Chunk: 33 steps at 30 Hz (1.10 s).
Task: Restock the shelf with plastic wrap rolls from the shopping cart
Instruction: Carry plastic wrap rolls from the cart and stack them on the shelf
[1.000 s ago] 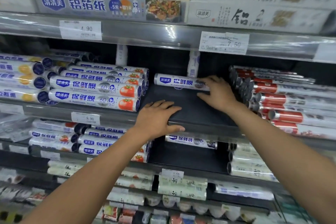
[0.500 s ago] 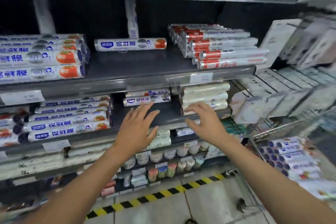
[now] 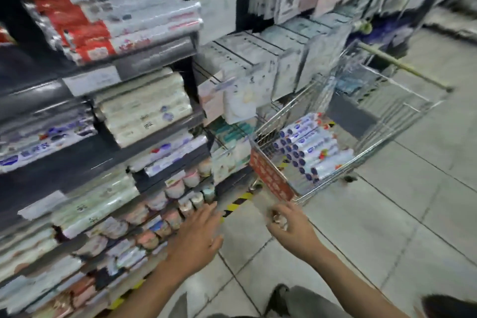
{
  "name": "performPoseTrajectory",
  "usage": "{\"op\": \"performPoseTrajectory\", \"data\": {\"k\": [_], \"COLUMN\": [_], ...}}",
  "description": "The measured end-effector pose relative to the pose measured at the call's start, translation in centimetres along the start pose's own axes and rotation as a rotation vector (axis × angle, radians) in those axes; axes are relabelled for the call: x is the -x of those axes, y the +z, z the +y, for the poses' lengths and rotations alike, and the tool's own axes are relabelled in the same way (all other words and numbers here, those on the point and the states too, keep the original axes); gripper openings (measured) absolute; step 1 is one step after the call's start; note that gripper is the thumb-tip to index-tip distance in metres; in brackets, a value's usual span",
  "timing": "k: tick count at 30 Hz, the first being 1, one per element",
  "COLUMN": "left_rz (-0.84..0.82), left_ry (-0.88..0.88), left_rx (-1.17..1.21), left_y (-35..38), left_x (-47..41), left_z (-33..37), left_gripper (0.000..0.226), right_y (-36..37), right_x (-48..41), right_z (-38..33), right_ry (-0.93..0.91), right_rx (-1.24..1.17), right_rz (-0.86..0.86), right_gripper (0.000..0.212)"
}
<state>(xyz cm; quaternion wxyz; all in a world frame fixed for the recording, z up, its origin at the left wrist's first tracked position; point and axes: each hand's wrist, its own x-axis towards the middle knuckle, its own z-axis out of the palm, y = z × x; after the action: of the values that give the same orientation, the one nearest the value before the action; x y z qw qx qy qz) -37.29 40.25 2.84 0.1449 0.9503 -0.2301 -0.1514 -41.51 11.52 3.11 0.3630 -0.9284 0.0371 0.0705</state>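
Both hands hang low over the floor tiles [image 3: 387, 227] in front of the shelf [image 3: 154, 57], and the whole view is smeared. The left hand [image 3: 197, 236] has its fingers [image 3: 209, 210] stretched out and slightly spread, holding nothing, with the tips near the small jars on the lowest rows. The right hand [image 3: 293, 226] has its fingers loosely curled inward, and I can see nothing in them. The plastic wrap rolls [image 3: 308, 148] lie stacked in the shopping cart [image 3: 366, 152], beyond and above the right fingertips and well apart from them, behind the cart's red panel [image 3: 271, 179]. From the left fingertips they sit farther off, up and to the right.
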Motion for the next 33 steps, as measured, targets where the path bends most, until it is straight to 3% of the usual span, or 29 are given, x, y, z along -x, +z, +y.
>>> {"op": "performPoseTrajectory", "data": {"k": [8, 15, 28, 33], "left_rz": [-0.092, -0.16, -0.222, -0.244], "left_ry": [0.158, 0.296, 0.25, 0.163], "left_rx": [-0.016, -0.029, 0.015, 0.054], "left_y": [4.0, 5.1, 4.7, 4.0], "left_x": [-12.1, -20.9, -39.5, -43.8], "left_z": [15.0, 22.3, 23.4, 22.3], "left_gripper": [0.061, 0.059, 0.059, 0.062], "right_y": [-10.1, -15.1, -24.0, -26.0], "right_x": [3.2, 1.6, -16.5, -25.9], "right_z": [13.4, 20.7, 27.1, 29.2], "right_ry": [0.208, 0.337, 0.298, 0.228], "right_rx": [-0.06, -0.097, -0.05, -0.002], "right_rz": [0.123, 0.194, 0.156, 0.019], "right_gripper": [0.038, 0.032, 0.041, 0.031]}}
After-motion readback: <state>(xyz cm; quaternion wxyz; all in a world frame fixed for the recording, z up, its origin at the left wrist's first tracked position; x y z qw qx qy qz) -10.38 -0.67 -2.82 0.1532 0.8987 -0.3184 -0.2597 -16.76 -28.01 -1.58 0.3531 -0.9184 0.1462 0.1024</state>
